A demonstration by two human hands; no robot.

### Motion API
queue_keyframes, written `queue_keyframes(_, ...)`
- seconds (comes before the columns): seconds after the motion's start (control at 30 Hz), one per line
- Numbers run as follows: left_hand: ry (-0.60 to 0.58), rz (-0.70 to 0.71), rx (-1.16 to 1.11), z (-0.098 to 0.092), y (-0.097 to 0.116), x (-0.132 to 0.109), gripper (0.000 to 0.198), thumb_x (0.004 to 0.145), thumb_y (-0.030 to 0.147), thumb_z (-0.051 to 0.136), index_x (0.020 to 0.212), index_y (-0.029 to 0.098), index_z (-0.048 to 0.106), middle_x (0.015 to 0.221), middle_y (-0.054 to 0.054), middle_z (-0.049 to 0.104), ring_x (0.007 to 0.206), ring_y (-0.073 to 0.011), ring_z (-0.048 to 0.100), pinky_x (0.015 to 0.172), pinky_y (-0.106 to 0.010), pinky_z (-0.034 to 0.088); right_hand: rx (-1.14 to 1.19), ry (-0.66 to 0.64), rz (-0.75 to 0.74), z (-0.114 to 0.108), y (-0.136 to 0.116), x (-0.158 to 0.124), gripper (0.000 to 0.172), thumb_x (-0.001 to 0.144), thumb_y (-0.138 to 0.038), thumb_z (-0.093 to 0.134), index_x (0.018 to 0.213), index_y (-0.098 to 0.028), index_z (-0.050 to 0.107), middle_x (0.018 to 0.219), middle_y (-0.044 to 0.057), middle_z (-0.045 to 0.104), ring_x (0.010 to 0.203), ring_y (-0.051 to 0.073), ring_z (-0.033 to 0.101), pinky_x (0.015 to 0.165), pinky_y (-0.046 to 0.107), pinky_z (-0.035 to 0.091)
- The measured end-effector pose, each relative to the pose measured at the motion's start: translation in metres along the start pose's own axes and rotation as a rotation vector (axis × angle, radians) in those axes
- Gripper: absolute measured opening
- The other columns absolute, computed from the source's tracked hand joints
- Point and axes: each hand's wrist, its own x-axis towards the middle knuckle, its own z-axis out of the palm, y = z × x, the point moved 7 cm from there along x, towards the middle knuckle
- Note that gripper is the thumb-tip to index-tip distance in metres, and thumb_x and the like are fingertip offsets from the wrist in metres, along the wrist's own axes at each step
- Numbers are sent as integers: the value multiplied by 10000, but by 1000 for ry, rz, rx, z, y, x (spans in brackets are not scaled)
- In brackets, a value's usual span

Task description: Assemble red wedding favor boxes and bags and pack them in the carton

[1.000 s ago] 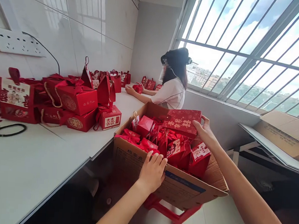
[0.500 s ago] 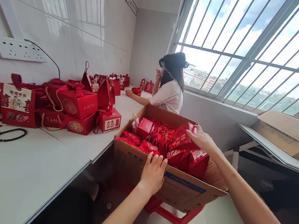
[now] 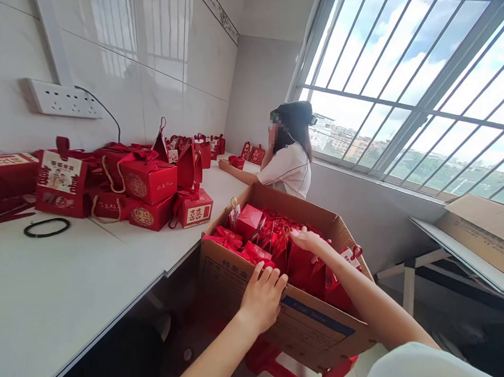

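A brown cardboard box [image 3: 312,323] full of red gift boxes and bags sits on a red stool beside the white counter. My left hand [image 3: 263,294] grips the box's near rim, fingers curled over the edge. My right hand [image 3: 309,240] reaches into the box and rests on top of the red gift bags [image 3: 307,268], fingers bent down on them. What it grips, if anything, is hidden among the red paper. A small red cube box [image 3: 249,221] stands at the box's left side.
Stacked red gift boxes [image 3: 147,182] and a black ring [image 3: 47,228] lie on the white counter [image 3: 66,291]. Another person [image 3: 290,157] sits at the counter's far end. A power strip [image 3: 63,98] hangs on the tiled wall. A flat board and a carton [image 3: 484,228] stand at right.
My right hand has lowered the flat red package it held above the box down in among the other red items. The left hand has stayed on the rim. The view shifted right.
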Motion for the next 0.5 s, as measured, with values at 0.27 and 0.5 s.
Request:
queue_keyframes(0.27, 88, 47, -166, -38, -21, -23, 507, 833, 264, 501, 1319, 205, 370, 1361, -86, 446, 1317, -230, 336, 1107, -440, 235, 47, 142, 58, -80, 6, -28, 803, 856, -664, 125, 1248, -58, 480, 1142, 253, 601, 1095, 387, 560, 864, 474, 430)
queue_keyframes(0.5, 247, -203, 60, -136, -112, -100, 253, 836, 220, 473, 1074, 214, 558, 1279, -79, 510, 1284, -220, 380, 1044, -405, 299, 10, 90, -507, -80, -115, -83, 497, 866, -603, 276, 919, -235, 606, 878, 110, 687, 862, 329, 650, 707, 403, 448)
